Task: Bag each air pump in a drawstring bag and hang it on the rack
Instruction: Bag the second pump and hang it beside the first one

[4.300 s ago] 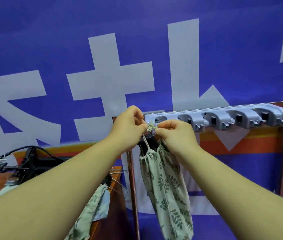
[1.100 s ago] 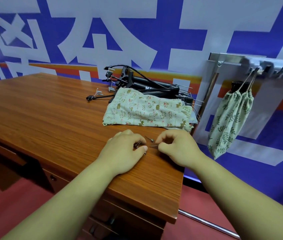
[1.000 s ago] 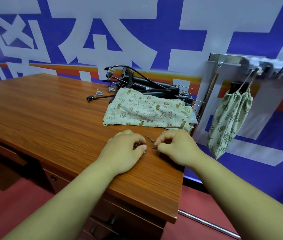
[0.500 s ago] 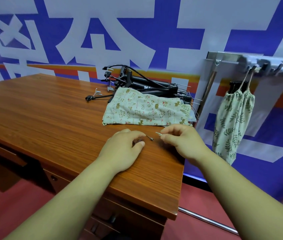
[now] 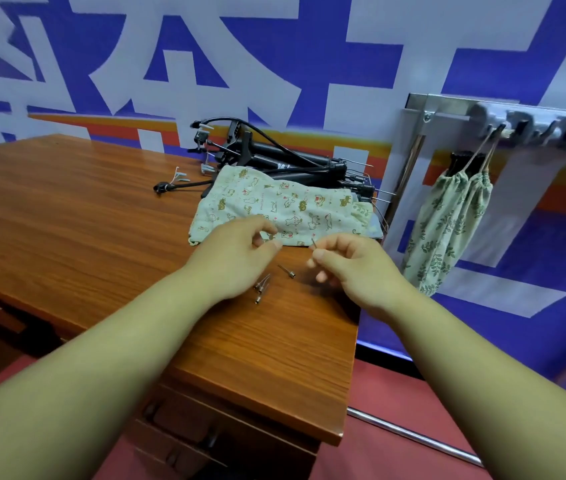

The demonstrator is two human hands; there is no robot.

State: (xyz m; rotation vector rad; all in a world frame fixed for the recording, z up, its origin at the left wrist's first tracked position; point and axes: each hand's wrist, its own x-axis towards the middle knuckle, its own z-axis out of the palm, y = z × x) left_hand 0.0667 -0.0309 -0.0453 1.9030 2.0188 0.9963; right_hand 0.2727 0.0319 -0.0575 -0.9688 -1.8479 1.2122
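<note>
Several black air pumps lie piled at the back of the wooden table. In front of them a cat-print drawstring bag lies flat. A leaf-print bag with a dark pump top showing hangs by its cord from the grey rack on the right. My right hand pinches a thin metal inflation needle just above the table. My left hand hovers beside it, fingers loosely apart. More loose needles lie on the wood between my hands.
The table's right edge ends close to my right hand, with red floor below. A metal rack post stands beside the table corner. Pump hoses and nozzles trail left of the pile. Drawers sit under the tabletop.
Since hanging the leaf-print bag, I turned to the table. In the last second my left hand lifted off the needles, uncovering them, and my right hand raised one needle.
</note>
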